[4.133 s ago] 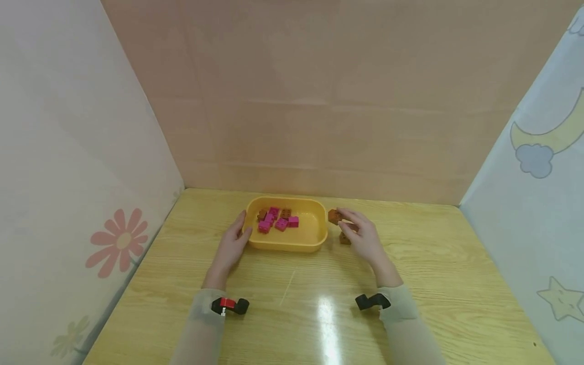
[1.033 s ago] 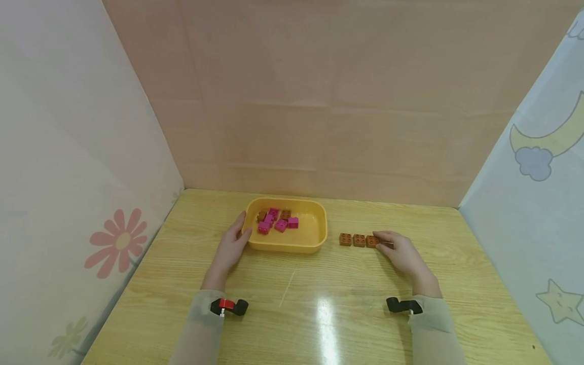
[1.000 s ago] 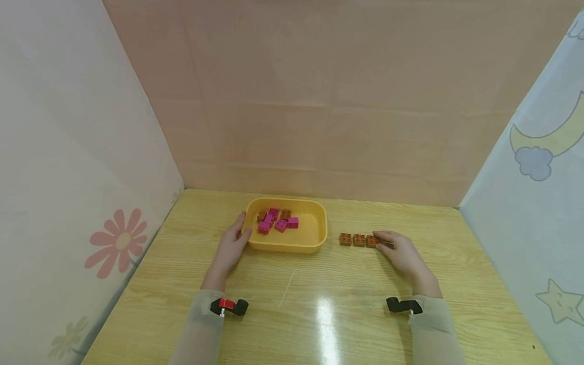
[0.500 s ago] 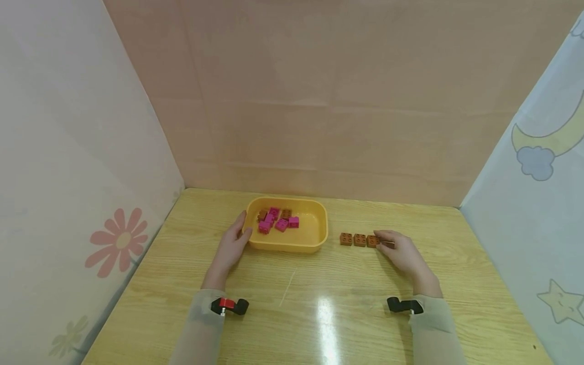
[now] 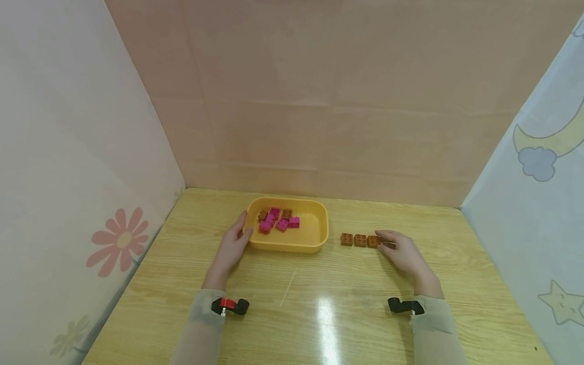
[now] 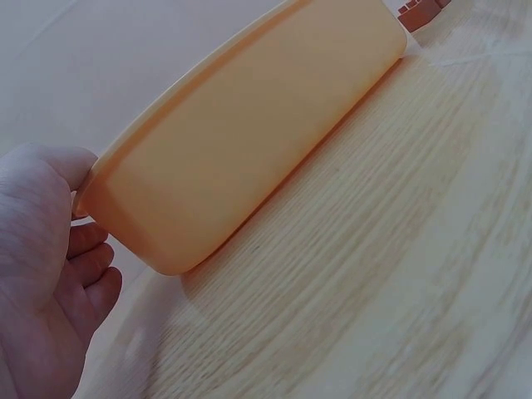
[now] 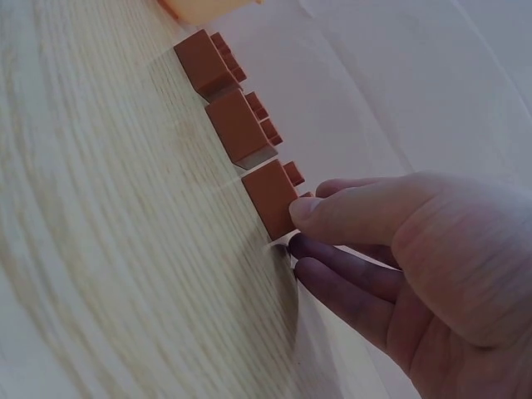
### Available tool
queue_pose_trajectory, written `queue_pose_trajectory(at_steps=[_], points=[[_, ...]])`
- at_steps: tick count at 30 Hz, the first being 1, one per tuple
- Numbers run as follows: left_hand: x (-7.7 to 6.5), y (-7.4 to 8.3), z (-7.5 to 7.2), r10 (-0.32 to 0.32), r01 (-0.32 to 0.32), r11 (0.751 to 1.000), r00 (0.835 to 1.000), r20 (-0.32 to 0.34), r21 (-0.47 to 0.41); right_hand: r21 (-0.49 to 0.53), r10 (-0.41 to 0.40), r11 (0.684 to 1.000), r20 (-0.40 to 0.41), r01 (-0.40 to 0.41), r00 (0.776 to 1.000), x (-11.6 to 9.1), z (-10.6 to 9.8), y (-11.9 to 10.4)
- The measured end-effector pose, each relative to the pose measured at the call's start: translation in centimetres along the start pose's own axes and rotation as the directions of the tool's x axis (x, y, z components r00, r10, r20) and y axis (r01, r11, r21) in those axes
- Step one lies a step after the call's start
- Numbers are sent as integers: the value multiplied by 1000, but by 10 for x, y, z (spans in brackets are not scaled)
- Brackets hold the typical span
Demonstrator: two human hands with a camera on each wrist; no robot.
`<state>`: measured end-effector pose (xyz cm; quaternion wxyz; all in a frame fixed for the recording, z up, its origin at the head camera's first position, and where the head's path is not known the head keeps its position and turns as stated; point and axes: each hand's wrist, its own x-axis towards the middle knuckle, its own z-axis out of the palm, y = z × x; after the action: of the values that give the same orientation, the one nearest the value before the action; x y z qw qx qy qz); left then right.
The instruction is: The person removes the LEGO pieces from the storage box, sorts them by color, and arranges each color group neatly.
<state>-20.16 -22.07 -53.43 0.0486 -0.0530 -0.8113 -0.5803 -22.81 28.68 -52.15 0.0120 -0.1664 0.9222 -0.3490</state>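
Just below the frame's centre, a yellow tray (image 5: 312,232) with pink bricks (image 5: 282,225) and brown bricks (image 5: 287,214) inside is held at its left end by the left hand's grip (image 5: 232,247). Right of it, three more brown bricks (image 5: 360,241) are lined up on the bench (image 5: 274,324), the rightmost brick (image 5: 373,242) being pinched by the right hand's grip (image 5: 402,253). A flower (image 5: 119,241) is printed at lower left.

Right hand (image 5: 403,253): shifted from beside the tray's (image 5: 286,248) right rim toward the tabletop's (image 5: 283,329) right edge; formerly with a brown brick lifted, now lower, pinching the third brick (image 5: 373,242) of a row. Right sleeve (image 5: 435,324): shifted likewise. First brick (image 5: 347,240), second brick (image 5: 360,241) and third: formerly no such row seen; now lined up, studs upward, roughly parallel to the tabletop's rear edge.
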Motion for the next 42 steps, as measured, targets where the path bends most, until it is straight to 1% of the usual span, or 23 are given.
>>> queue_pose_trajectory(at_steps=[9,16,20,25,27,30,33,36,42], points=[[0,1,0,1,-1,1000,1000,4,-13,4,4,1000,-3,-4,1000,0,-1,0],[0,-2,0,17,-17,1000,1000,4,-14,12,14,1000,-6,-14,1000,0,0,1],[0,-3,0,16,-16,1000,1000,1,-22,20,20,1000,-9,-20,1000,-1,0,0],[1,-3,1,10,-10,1000,1000,-1,-17,76,57,995,7,-57,998,-2,-5,-3],[1,-2,1,7,-7,1000,1000,0,-16,98,68,993,0,-68,998,-2,-7,-5],[0,0,1,6,-6,1000,1000,2,-21,112,55,992,-29,-52,998,0,-10,-12],[0,0,0,5,-5,1000,1000,3,-24,112,10,994,-69,-2,998,2,-12,-18],[0,0,0,-1,1,1000,1000,3,-18,134,-18,990,-106,32,994,3,-13,-25],[0,-1,1,-1,1,1000,1000,2,-22,224,-44,972,-136,74,990,5,-11,-47]])
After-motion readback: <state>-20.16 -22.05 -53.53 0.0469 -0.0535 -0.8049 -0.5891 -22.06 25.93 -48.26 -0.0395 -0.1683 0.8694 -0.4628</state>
